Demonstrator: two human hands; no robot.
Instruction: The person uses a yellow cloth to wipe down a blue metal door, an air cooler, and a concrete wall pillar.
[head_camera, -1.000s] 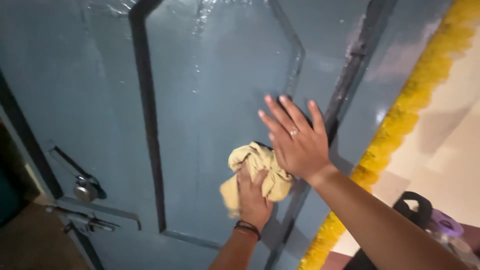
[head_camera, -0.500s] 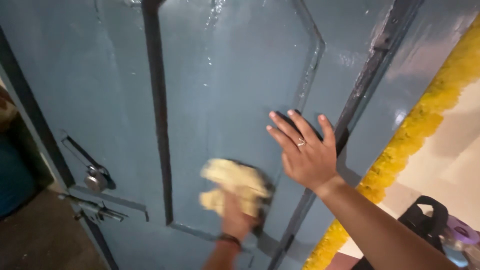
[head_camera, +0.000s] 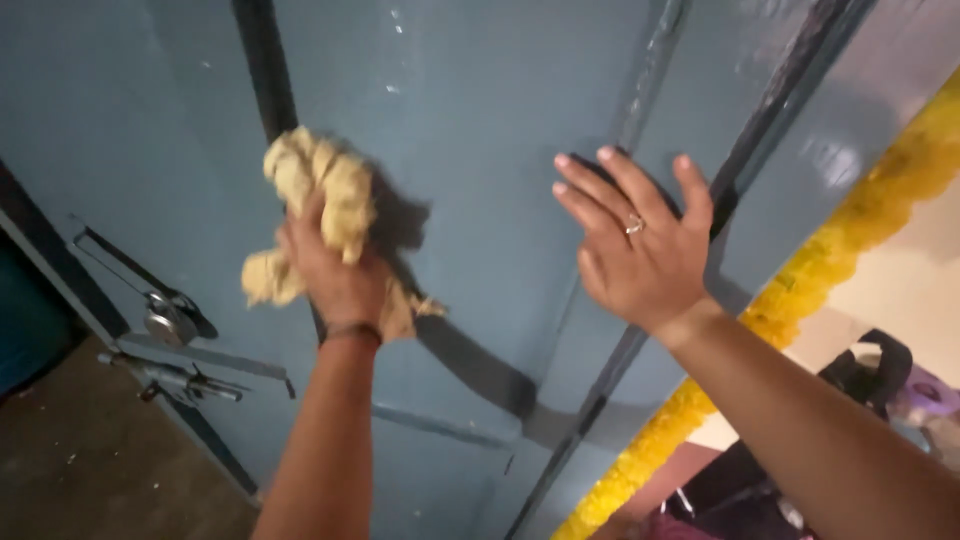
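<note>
Where the dark raised strip of the panel runs down the blue-grey door (head_camera: 470, 130), a crumpled yellow cloth (head_camera: 318, 195) is pressed against the paint, bunched up with one loose end hanging below and to the left. The left hand (head_camera: 335, 275) holds it, fingers closed around the wad from beneath (a dark band sits at the wrist). Off to the right, well apart from the cloth, the right hand (head_camera: 640, 245) lies flat on the door with fingers spread and nothing in it, a ring on one finger. Lower left on the door hang a round metal padlock (head_camera: 160, 322) and a sliding bolt (head_camera: 185, 380). Along the door's right edge runs a yellow flower garland (head_camera: 800, 280), with a dark bag (head_camera: 860, 385) beyond it.
</note>
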